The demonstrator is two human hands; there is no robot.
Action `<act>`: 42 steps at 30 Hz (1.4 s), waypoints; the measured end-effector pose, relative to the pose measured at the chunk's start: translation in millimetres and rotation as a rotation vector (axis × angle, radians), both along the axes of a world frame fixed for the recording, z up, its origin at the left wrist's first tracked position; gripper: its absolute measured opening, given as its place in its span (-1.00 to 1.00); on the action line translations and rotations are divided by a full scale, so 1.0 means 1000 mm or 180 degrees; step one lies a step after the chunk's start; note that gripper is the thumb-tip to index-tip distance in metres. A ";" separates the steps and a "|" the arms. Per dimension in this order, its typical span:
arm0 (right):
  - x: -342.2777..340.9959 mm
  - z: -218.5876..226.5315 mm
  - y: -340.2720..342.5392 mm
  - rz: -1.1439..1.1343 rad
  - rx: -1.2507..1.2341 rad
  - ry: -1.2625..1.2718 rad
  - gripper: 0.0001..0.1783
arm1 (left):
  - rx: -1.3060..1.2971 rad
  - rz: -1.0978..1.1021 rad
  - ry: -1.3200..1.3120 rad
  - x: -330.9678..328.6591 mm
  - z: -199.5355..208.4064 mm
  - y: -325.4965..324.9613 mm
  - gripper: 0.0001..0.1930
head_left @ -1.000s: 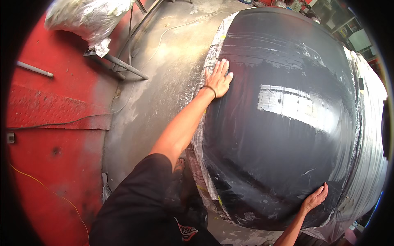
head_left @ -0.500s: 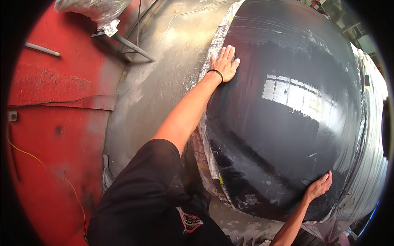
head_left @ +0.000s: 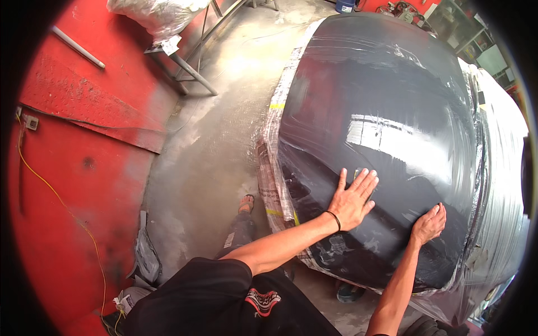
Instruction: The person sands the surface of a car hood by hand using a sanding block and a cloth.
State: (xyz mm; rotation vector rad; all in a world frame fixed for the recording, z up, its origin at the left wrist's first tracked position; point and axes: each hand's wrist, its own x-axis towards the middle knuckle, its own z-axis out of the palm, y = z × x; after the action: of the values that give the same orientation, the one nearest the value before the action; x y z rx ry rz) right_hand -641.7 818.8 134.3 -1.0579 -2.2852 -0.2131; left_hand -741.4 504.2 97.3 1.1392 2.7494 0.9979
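Note:
A dark grey, glossy car hood (head_left: 328, 92) fills the right half of the picture, with whitish smears and a bright reflection on it. My left hand (head_left: 352, 206), a dark band at its wrist, lies palm down on the hood's near part with the fingers spread. A small light speck shows between its fingers; I cannot make out what it is. My right hand (head_left: 428, 225) rests further right on the hood, its fingers stretched out and close together. Masking paper (head_left: 273, 131) with yellow tape runs along the hood's left edge.
Clear plastic sheeting (head_left: 501, 168) covers the vehicle on the right. A red wall (head_left: 73, 185) stands left, with a yellow cord (head_left: 67, 210) along it. A metal stand (head_left: 193, 73) carries a plastic-wrapped bundle (head_left: 159, 19). My foot (head_left: 245, 203) is on the grey floor.
My left hand has come from the hood's far left edge back toward me and rightward, its fingers now spread. My right hand has shifted slightly. The view has moved, showing more floor.

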 end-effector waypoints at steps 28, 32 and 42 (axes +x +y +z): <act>0.005 0.010 -0.021 0.0012 0.0010 -0.0049 -0.48 | -0.0282 -0.0099 -0.0017 -0.031 -0.007 -0.035 -0.26; 0.010 0.010 -0.017 -0.0008 -0.0030 -0.0011 -0.50 | -0.0562 -0.0490 0.0433 -0.095 0.002 -0.009 -0.27; 0.003 0.011 -0.019 -0.0006 -0.0143 0.0195 -0.55 | -0.0688 -0.0371 0.0910 -0.106 0.012 0.091 -0.29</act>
State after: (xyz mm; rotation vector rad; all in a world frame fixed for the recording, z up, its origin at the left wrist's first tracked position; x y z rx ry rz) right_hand -638.9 799.6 144.8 -1.0744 -2.2439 -0.1290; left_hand -847.6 594.9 109.8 1.4837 2.8661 0.5465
